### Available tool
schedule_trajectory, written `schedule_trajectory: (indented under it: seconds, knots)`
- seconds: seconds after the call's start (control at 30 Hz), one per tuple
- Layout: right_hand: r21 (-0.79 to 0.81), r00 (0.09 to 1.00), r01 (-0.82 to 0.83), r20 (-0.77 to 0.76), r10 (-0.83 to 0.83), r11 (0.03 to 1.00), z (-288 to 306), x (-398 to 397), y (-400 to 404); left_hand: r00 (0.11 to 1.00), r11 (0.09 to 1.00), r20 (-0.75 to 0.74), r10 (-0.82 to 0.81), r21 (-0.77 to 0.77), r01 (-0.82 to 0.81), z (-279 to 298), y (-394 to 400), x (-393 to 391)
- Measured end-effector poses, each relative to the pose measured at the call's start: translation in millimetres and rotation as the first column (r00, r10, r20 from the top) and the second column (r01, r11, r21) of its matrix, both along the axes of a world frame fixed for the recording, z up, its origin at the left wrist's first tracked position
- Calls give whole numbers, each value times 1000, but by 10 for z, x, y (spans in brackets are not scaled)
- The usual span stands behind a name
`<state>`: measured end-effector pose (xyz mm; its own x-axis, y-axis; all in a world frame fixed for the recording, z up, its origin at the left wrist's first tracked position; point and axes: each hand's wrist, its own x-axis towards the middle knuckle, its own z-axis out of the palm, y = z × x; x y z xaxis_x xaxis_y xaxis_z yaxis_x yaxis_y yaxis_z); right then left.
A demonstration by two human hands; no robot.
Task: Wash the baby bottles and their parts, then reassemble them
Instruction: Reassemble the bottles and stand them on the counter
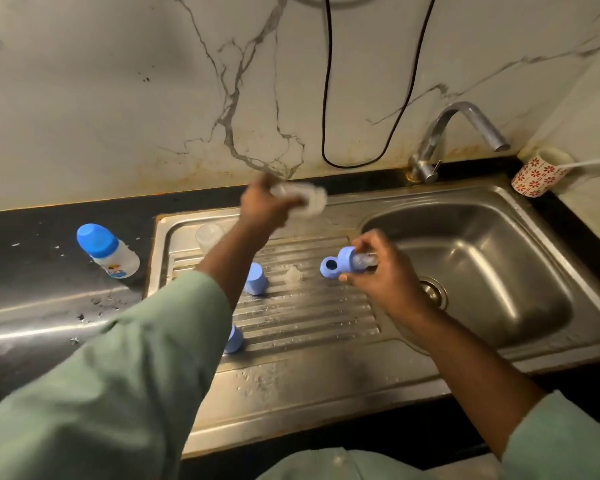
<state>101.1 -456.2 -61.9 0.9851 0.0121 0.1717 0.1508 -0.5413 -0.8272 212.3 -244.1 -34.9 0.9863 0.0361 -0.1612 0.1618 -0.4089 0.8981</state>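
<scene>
Head view: left hand grips a clear bottle, blurred, raised over the drainboard's far edge. Right hand pinches a blue collar with clear teat at the steel sink's rim. Ribbed, wet drainboard carries one blue cap and a loose teat. Capped bottle stands on black counter; marbled wall behind.

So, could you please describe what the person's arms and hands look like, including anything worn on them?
Both arms wear loose, pale green long sleeves, the left sleeve pushed up to around the elbow and the right sleeve ending at mid forearm. The forearms beyond them are bare. The left hand and right hand are bare too: no gloves, rings, watch or bracelets show. The left hand is motion-blurred.
</scene>
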Motion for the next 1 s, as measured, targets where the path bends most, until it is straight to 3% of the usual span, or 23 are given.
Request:
schedule_trajectory:
  seconds: [0.03,0.07,0.17,0.27,0.37,0.53,0.63,0.7,0.77,0.83,0.9,0.97,1.0]
  knots:
    - [87,1000,22,9,-23,996,27,21,-44,995,967,-62,72,-239,-85,57,31,-35]
    - [179,999,30,6,-32,983,65,61,-109,990,952,-137,44,-294,-83,99,35,-75]
    - [282,999,17,-54,-1,959,156,158,-277,905,965,-414,-93,-261,-20,28,81,-434]
    - [247,994,-70,-62,88,966,242,195,-375,834,897,-525,-168,-433,-92,-66,104,-704]
    - [188,969,-218,-74,235,958,323,142,-382,792,835,-546,-273,-544,-87,-90,103,-901]
    - [137,905,-379,-153,398,915,420,41,-315,761,809,-565,-318,-580,-93,-18,114,-1107]
    - [117,903,-385,-154,400,915,421,11,-318,821,802,-484,-303,-595,-54,40,123,-1188]
    - [197,903,-369,-154,401,908,421,3,-339,881,769,-360,-307,-639,6,46,144,-1229]
    - [321,903,-307,-199,381,896,407,-38,-294,923,808,-206,-324,-567,156,55,157,-1261]
    - [296,872,-231,-359,332,927,367,-79,-238,924,910,0,-381,-179,375,72,144,-1272]
    - [148,757,-254,-584,292,956,346,-93,-225,856,868,161,-491,180,464,57,92,-1273]
    - [96,665,-294,-694,276,951,342,-73,-259,839,862,214,-501,211,461,57,29,-1301]
    - [140,669,-293,-677,307,946,343,-55,-279,854,881,227,-469,196,431,43,24,-1310]
